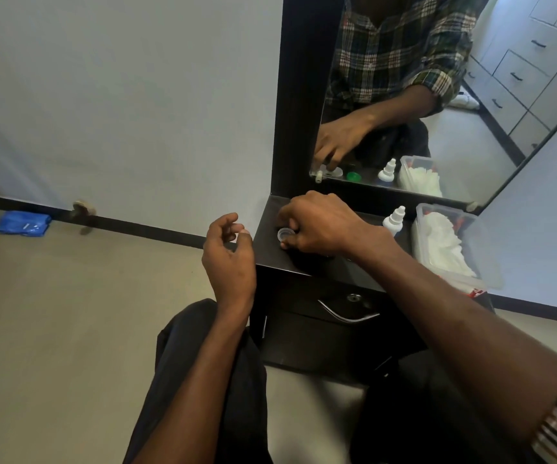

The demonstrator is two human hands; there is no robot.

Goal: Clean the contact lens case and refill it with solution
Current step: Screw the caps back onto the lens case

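The clear contact lens case (285,234) sits on the black dresser shelf (270,252) below the mirror. My right hand (320,226) covers most of it, fingers curled round it, with one round well showing at the left. My left hand (228,252) hovers just off the shelf's left edge, thumb and curled fingers pinching a small pale thing (233,239) that looks like a cap. A white solution bottle (394,220) stands upright to the right of my right hand. The mirror (438,95) reflects a green cap (353,176) lying beside the case.
A clear plastic box (421,236) with white pads stands at the shelf's right end, next to the bottle. A drawer with a metal handle (347,314) lies below the shelf. My knees are under it. A blue bag (22,223) lies on the floor far left.
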